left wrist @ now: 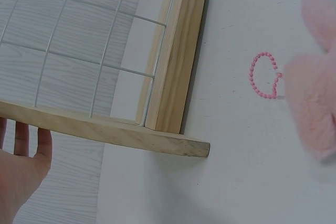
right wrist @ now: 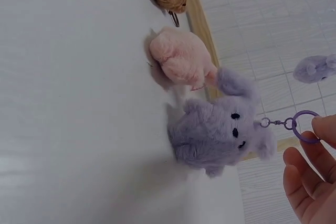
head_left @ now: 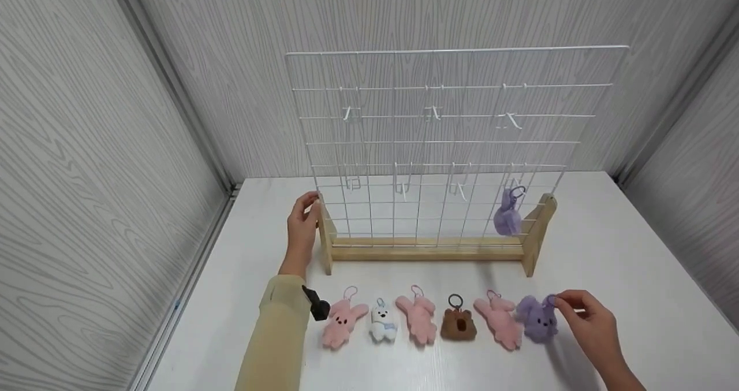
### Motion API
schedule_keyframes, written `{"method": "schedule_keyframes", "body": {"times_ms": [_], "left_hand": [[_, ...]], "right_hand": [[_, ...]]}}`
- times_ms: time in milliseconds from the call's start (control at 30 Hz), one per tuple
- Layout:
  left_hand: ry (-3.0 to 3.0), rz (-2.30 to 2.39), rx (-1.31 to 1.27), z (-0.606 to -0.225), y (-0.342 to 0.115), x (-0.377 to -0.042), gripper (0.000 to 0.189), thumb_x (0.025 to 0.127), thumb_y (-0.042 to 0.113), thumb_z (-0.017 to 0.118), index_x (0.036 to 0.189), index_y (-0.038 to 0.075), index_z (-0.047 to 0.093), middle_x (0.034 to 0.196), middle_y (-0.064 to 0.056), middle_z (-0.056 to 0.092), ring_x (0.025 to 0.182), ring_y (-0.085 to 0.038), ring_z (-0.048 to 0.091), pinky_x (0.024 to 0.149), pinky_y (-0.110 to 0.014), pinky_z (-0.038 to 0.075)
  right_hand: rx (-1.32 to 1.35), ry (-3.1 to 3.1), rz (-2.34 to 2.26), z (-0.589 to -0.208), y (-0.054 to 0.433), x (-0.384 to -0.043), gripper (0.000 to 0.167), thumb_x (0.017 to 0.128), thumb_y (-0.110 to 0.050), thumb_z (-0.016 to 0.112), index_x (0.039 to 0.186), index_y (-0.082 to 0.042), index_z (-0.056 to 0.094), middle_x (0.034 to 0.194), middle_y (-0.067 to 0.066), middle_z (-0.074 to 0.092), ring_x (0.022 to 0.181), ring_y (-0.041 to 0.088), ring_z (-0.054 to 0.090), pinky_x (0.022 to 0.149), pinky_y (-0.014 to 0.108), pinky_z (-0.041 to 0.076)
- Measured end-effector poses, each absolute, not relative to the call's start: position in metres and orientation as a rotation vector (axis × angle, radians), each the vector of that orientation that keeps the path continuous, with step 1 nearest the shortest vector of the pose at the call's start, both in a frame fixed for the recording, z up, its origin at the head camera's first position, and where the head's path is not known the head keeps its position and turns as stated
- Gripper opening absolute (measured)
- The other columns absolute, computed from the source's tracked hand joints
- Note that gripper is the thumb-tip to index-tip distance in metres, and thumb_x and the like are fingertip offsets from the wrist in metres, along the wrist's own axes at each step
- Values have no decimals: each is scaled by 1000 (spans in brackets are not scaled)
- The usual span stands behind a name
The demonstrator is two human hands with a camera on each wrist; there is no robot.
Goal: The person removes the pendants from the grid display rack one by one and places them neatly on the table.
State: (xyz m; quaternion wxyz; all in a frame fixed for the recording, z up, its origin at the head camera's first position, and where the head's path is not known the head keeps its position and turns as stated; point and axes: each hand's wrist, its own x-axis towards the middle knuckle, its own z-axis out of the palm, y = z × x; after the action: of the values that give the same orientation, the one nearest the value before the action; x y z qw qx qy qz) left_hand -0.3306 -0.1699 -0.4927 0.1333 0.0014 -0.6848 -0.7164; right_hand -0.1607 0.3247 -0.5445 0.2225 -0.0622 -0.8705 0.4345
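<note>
My right hand [head_left: 594,327] pinches the purple ring [right wrist: 304,126] of a purple plush bunny keychain [right wrist: 215,132]. The bunny is held up by its ring at the right end of a row of plush keychains; whether it touches the table I cannot tell. At the left, my left hand [head_left: 303,223] grips the wooden side post [head_left: 325,229] of a white wire grid rack [head_left: 415,142]; its fingers [left wrist: 44,142] lie against the post's outer side, and its thumb is hidden in the left wrist view. Another purple plush keychain [head_left: 508,218] hangs from the lower right hook.
In front of the rack lie pink plush keychains [head_left: 342,324], [head_left: 420,321], [head_left: 501,321], a white plush keychain [head_left: 383,323] and a brown bear keychain [head_left: 459,326]. Several white hooks [head_left: 436,112] project from the grid in two rows. Wood-grain panels [head_left: 75,148] enclose the white table [head_left: 606,235].
</note>
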Motion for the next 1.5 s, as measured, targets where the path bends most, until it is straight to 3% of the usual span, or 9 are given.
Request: {"method": "schedule_keyframes", "body": {"times_ms": [267, 433, 733, 1067, 1267, 1500], "left_hand": [[-2005, -2062, 9, -492, -170, -330, 31, 97, 29, 51, 126, 18, 52, 126, -1, 48, 106, -18, 51, 87, -36, 43], [-2002, -2057, 1, -492, -170, -330, 35, 97, 29, 51, 128, 14, 51, 125, 0, 49, 105, -18, 52, 87, -36, 44], [-2013, -2064, -16, -491, -170, -327, 33, 98, 28, 49, 129, 17, 50, 129, -1, 46, 108, -20, 51, 89, -37, 42], [-1991, -2135, 4, -482, -170, -323, 34, 98, 23, 49, 130, 12, 49, 131, -7, 45, 111, -23, 49, 90, -40, 40], [-2021, -2112, -16, -468, -166, -311, 35, 99, 17, 47, 133, 6, 46, 132, -11, 44, 111, -25, 48, 90, -42, 41], [-2005, -2112, -22, -476, -168, -318, 34, 98, 18, 48, 131, 8, 48, 133, -11, 44, 113, -29, 48, 92, -44, 41]], "right_hand": [[-171, -2485, 1204, -548, 329, -169, 12, 87, -17, 67, 93, -7, 65, 86, 6, 66, 72, 1, 56, 61, 13, 44], [-142, -2544, 1169, -547, 330, -178, 14, 88, -21, 66, 94, -9, 66, 88, 4, 66, 76, -1, 55, 63, 14, 44], [-122, -2591, 1148, -551, 332, -189, 11, 89, -17, 64, 94, -7, 65, 88, 5, 66, 76, -1, 54, 63, 14, 44], [-77, -2699, 1133, -554, 338, -205, 14, 91, -19, 62, 97, -7, 64, 91, 6, 64, 82, 13, 53, 67, 15, 44], [-38, -2752, 1126, -557, 342, -217, 11, 90, -12, 63, 97, -4, 63, 88, 7, 64, 80, 17, 53, 63, 21, 44], [-23, -2839, 1150, -560, 345, -228, 13, 90, -11, 61, 100, -2, 62, 90, 8, 63, 81, 21, 53, 64, 22, 44]]}}
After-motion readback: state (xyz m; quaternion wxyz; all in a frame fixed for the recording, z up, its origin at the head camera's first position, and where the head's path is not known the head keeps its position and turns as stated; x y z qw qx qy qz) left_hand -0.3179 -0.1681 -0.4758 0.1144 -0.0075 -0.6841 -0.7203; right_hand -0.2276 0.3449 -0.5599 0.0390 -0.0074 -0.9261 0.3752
